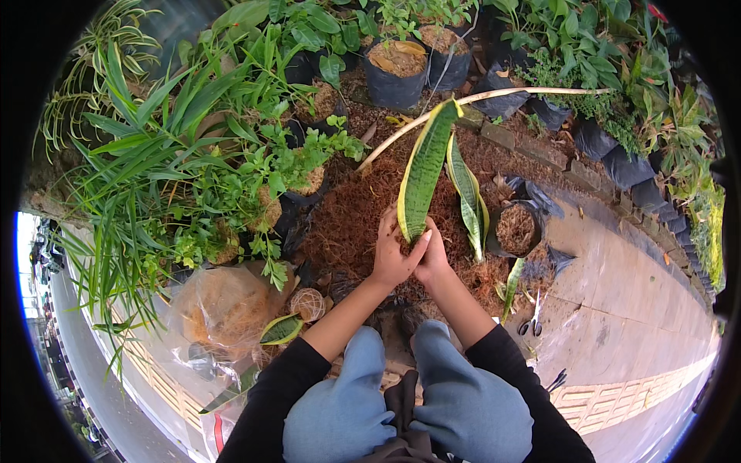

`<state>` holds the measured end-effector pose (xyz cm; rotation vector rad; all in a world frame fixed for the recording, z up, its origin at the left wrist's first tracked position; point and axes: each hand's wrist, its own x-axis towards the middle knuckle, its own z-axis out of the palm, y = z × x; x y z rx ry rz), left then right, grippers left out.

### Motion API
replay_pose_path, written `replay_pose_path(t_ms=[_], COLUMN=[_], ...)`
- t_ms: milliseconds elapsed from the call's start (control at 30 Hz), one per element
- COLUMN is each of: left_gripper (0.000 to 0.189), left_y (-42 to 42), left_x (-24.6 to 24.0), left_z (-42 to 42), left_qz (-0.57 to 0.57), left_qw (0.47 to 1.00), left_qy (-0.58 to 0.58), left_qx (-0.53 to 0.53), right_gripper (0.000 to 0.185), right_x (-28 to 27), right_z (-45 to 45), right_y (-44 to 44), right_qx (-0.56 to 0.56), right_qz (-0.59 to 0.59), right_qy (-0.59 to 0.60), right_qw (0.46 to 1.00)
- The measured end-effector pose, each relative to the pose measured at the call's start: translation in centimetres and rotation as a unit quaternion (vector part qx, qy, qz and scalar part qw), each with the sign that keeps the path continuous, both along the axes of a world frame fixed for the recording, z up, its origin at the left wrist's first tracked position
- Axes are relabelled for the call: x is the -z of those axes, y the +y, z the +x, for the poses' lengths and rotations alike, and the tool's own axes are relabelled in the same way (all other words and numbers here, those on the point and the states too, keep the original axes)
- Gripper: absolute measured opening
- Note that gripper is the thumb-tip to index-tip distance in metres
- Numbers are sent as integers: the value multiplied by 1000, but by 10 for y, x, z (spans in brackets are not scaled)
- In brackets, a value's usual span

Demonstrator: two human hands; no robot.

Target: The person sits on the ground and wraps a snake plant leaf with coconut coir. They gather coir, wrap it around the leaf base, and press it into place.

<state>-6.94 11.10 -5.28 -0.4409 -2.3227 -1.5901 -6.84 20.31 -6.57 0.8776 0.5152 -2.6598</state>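
Both my left hand [395, 254] and my right hand [433, 253] are cupped around the base of an upright, yellow-edged snake plant leaf [424, 173]. Brown soil or coir shows at its base; what lies inside my palms is hidden. Behind the hands spreads a heap of reddish-brown coir [347, 223]. A second snake plant cutting [468, 194] lies on the heap to the right, beside a black plastic grow bag [516, 230] filled with coir. Scissors [534, 317] lie on the paving, near a narrow piece of leaf [512, 289].
Potted leafy plants [202, 173] crowd the left. A clear plastic bag of fibre [223, 307] and a twine-wrapped ball [308, 305] sit near my left forearm. A pale stick [480, 97] arches beyond the heap, and a brick edging [541, 151] curves along the right.
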Motion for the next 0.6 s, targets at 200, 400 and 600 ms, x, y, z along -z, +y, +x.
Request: replay_pose_path(t_ms=[200,400,600], left_gripper=[24,15,21], left_y=[-4,0,7], left_x=[-5,-7,-3], left_z=[-6,-10,-12], left_qz=[6,75,22], left_qw=[999,995,999], left_qy=[31,-30,17], left_qx=[45,60,34], right_gripper=[38,30,38], right_x=[12,7,12], right_z=[-1,-2,-1], right_y=[-10,-5,-9], right_qx=[2,26,52], right_qz=[18,-40,-44], right_qy=[47,16,42], right_qw=[999,999,997])
